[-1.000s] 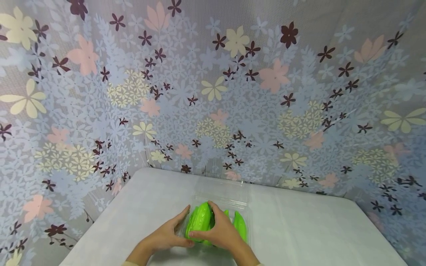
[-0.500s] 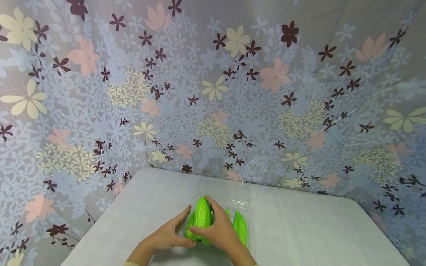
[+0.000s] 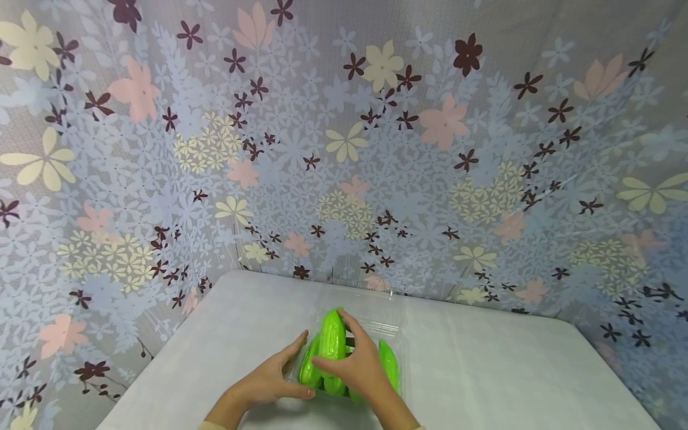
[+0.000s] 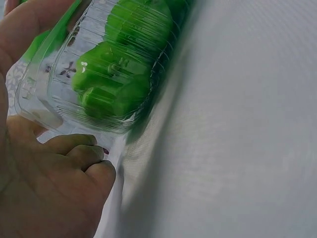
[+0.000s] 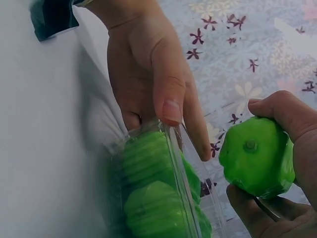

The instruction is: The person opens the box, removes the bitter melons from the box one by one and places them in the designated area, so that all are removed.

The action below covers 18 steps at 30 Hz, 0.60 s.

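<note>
Partly, the right hand [image 3: 359, 365] hides its green vegetable [image 3: 332, 343].

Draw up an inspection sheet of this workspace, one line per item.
Surface: table with a white, slightly creased covering.
Job's things: clear plastic box, its lid open on the far side; several green ridged gourds inside, and one held gourd.
Clutter: a dark item near the left wrist; cannot tell what it is.
Hands: left hand grips the box's side; right hand holds one gourd between thumb and fingers.
Cables: nothing seen.
Surroundings: floral-patterned backdrop behind the table.
</note>
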Each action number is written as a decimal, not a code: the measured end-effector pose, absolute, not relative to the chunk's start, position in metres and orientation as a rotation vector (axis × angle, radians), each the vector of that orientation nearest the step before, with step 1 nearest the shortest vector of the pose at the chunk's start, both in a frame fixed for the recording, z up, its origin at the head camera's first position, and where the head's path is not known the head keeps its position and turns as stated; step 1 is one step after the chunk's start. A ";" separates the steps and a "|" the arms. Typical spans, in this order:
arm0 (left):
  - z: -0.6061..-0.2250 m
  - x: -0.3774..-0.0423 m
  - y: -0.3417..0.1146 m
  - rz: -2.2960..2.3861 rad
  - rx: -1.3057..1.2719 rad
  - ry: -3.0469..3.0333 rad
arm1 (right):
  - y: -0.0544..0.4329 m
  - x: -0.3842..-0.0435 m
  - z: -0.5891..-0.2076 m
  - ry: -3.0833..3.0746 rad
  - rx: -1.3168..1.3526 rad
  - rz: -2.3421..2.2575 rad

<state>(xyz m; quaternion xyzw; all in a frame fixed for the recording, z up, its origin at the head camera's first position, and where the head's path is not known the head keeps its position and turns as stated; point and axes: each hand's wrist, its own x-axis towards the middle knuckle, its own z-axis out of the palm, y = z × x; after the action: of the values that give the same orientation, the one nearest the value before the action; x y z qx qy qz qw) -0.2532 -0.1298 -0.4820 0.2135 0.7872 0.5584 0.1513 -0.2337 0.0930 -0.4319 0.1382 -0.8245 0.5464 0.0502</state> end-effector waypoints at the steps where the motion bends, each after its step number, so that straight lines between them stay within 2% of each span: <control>1: -0.482 -0.253 -0.130 1.608 0.616 2.254 | 0.095 -0.234 -0.432 -2.516 0.408 1.663; 18: -0.481 -0.251 -0.130 1.632 0.622 2.233 | 0.129 -0.232 -0.427 -2.468 0.247 1.740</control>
<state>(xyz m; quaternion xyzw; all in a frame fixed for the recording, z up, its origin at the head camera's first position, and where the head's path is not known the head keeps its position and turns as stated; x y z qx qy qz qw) -0.2515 -0.1297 -0.4808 0.2168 0.7785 0.5688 0.1529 -0.2317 0.1293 -0.4266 0.0815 -0.8133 0.5734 0.0557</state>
